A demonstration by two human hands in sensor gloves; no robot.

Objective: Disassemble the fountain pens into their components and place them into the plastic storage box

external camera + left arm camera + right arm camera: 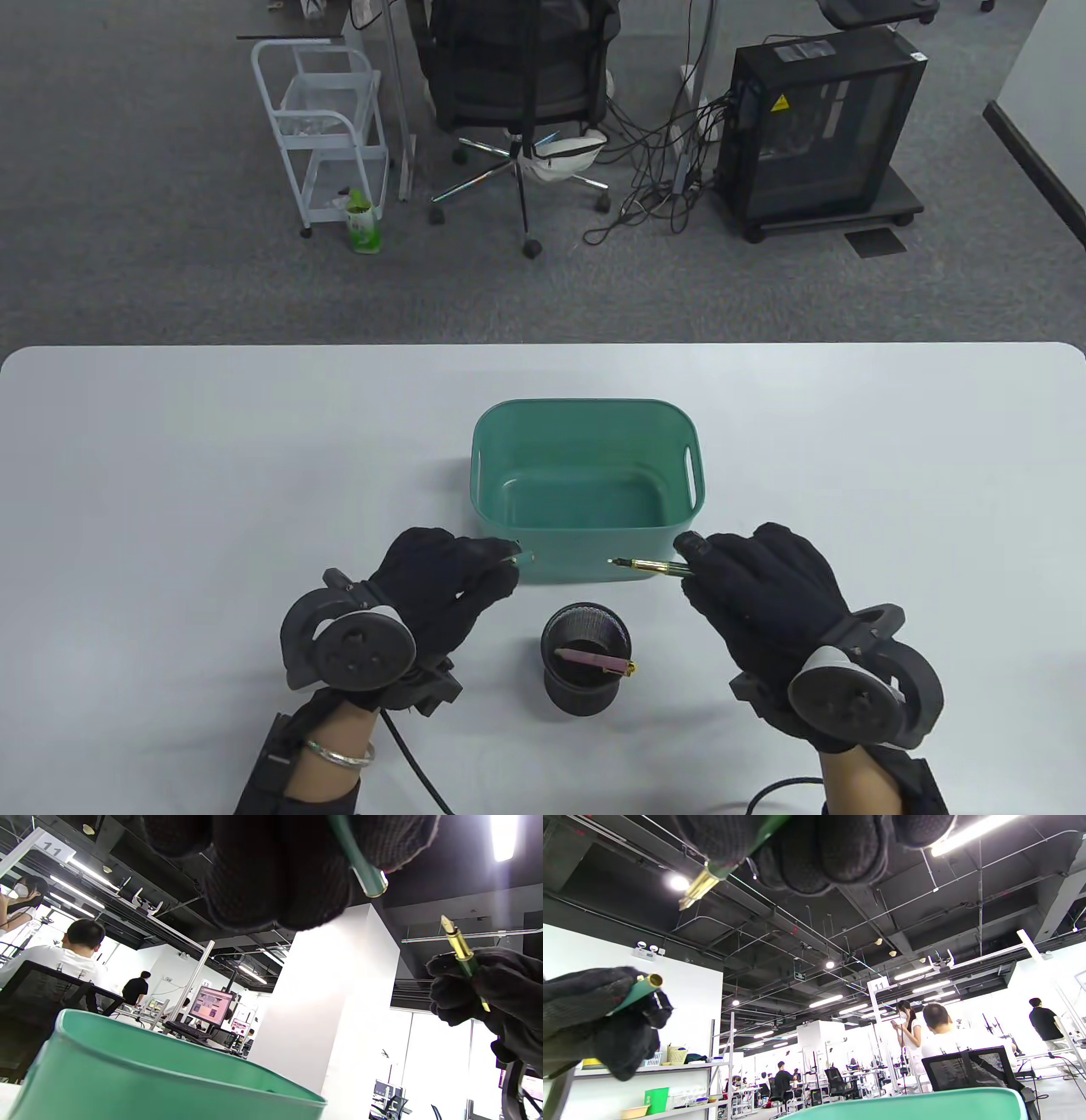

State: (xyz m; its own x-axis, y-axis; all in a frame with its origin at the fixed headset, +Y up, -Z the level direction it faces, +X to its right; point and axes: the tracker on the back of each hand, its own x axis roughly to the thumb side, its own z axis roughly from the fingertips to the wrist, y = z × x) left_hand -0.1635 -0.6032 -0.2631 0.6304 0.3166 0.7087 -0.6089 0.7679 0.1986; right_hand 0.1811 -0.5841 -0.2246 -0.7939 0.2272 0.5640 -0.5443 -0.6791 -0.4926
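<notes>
Just before the near wall of the green storage box, the green pen is already in two parts: the left hand pinches the cap, and the right hand grips the pen body with its gold nib toward the cap. I think the cap should go into the box first, released low so it does not bounce, then both hands unscrew the body. Another pink pen waits in the black mesh cup.
</notes>
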